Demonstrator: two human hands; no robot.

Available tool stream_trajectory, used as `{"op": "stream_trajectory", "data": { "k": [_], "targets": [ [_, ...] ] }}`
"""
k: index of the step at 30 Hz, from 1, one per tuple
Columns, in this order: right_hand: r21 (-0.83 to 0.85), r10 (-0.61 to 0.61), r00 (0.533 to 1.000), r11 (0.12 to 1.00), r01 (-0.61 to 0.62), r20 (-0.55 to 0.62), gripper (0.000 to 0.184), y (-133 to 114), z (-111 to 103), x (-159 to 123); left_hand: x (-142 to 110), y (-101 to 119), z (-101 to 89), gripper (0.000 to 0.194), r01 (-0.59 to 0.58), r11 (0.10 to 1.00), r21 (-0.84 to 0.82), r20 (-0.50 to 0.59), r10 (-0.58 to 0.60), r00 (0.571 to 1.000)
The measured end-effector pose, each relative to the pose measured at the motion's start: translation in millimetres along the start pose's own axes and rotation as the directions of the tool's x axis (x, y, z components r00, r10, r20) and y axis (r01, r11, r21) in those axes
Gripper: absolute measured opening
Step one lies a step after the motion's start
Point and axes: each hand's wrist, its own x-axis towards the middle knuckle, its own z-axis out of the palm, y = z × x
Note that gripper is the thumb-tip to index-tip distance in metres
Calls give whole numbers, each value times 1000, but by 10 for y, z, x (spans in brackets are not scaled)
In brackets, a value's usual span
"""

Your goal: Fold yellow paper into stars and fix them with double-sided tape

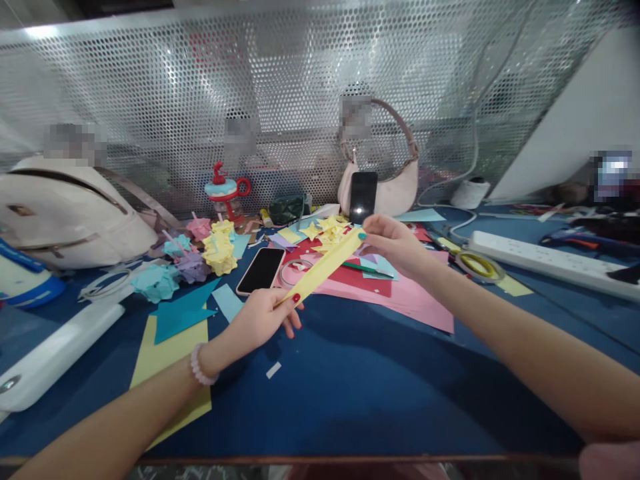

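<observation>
A yellow paper strip (pixel 325 268) is stretched on a slant above the blue table. My left hand (pixel 263 313) pinches its lower left end between thumb and fingers. At the upper right end, my right hand (pixel 389 241) is closed on the same strip. Under and behind the strip lie red and pink paper sheets (pixel 420 301), a green pen-like tool (pixel 367 269) and a pile of yellow folded paper stars (pixel 330 230). A phone (pixel 261 271) rests flat just beyond my left hand. Near my left forearm are a teal paper sheet (pixel 183 310) and a yellow sheet (pixel 200 397).
Folded paper pieces (pixel 193 265) in several colours stand at the left, by a red-and-blue cup (pixel 227 193). A white handbag (pixel 395 193) with an upright phone (pixel 363 195) is at the back. Right are tape rolls (pixel 477 267) and a power strip (pixel 550 263); left, a white backpack (pixel 75 213).
</observation>
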Motion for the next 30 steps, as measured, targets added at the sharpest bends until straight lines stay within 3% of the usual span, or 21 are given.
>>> {"op": "stream_trajectory", "data": {
  "k": [2,4,5,7,10,12,18,24,27,30],
  "targets": [
    [59,-26,998,998,23,50,36,45,52,-32,3,-3,1,34,-1,999,-45,2,1,1000],
    [21,-21,981,1000,17,191,41,112,161,-108,1,-8,10,38,-19,997,-81,12,20,1000],
    [-41,-7,952,999,20,305,39,145,237,-162,-4,-11,19,40,-31,995,-93,21,34,999],
    [-170,14,852,982,88,524,31,184,414,-294,-27,-19,48,41,-49,993,-109,54,55,997],
    [-270,-19,751,927,260,660,22,161,663,-495,-85,-24,112,41,-51,991,-123,146,69,987],
    [-220,-31,731,944,246,682,30,124,766,-594,-125,-15,152,41,-49,990,-136,200,76,977],
    [-25,34,821,999,-24,570,41,178,806,-649,-177,58,188,37,-93,995,-33,184,98,978],
    [84,-6,972,996,-14,236,46,319,640,-447,-156,42,173,39,-28,999,-32,137,33,990],
    [62,-17,998,998,14,56,42,300,529,-333,-145,23,168,39,-9,999,-42,142,15,990],
    [13,-46,996,999,47,-80,39,230,442,-258,-132,18,158,38,-12,999,-41,141,18,990]
  ]
}}
